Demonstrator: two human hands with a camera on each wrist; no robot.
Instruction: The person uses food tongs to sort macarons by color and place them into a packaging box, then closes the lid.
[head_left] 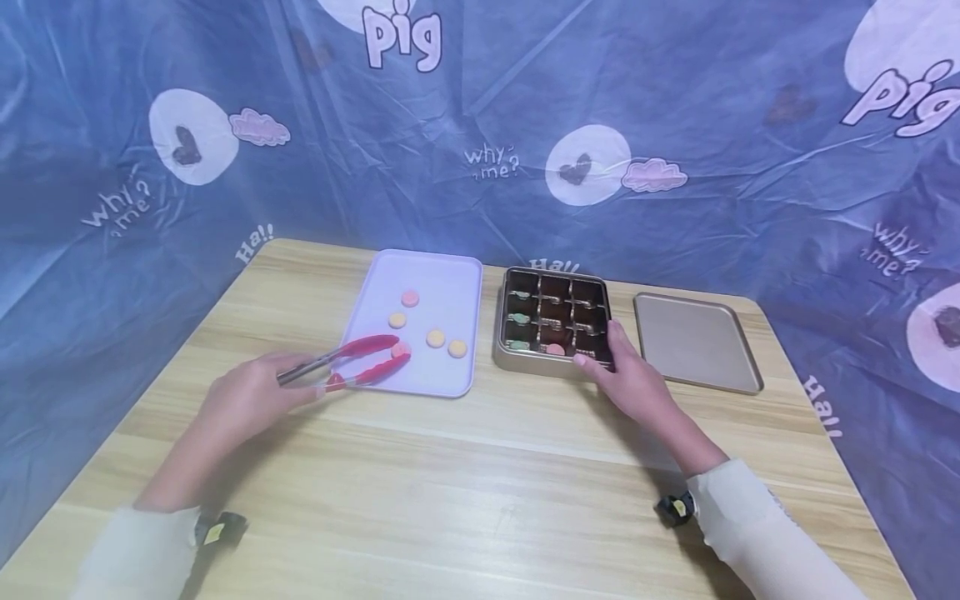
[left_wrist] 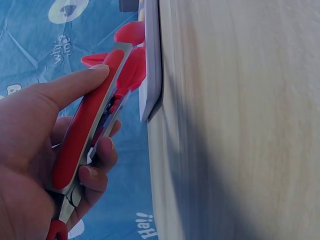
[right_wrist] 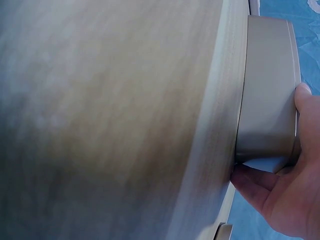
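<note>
While a blue printed cloth (head_left: 675, 100) hangs behind and around it, the wooden table (head_left: 465, 483) carries everything else. On it, side by side, lie a lavender tray (head_left: 450, 287), a gold tin (head_left: 525, 360) with nine compartments, and the tin's flat lid (head_left: 693, 340) at the far right. The person's left hand (head_left: 251, 398) grips red tongs (head_left: 352, 362), fingers curled round the handles, thumb along the top arm. The tongs' tips reach over the tray's near edge and close about a pink round candy (head_left: 401, 349). Four more candies, pink and orange (head_left: 436, 337), lie loose on the tray. The right hand (head_left: 630, 379) holds the tin's near right corner, thumb on the rim, fingers curled against the wall. Inside the tin sit a pink piece (head_left: 556, 349) in the near middle compartment and green pieces (head_left: 517, 320) in the left column.
</note>
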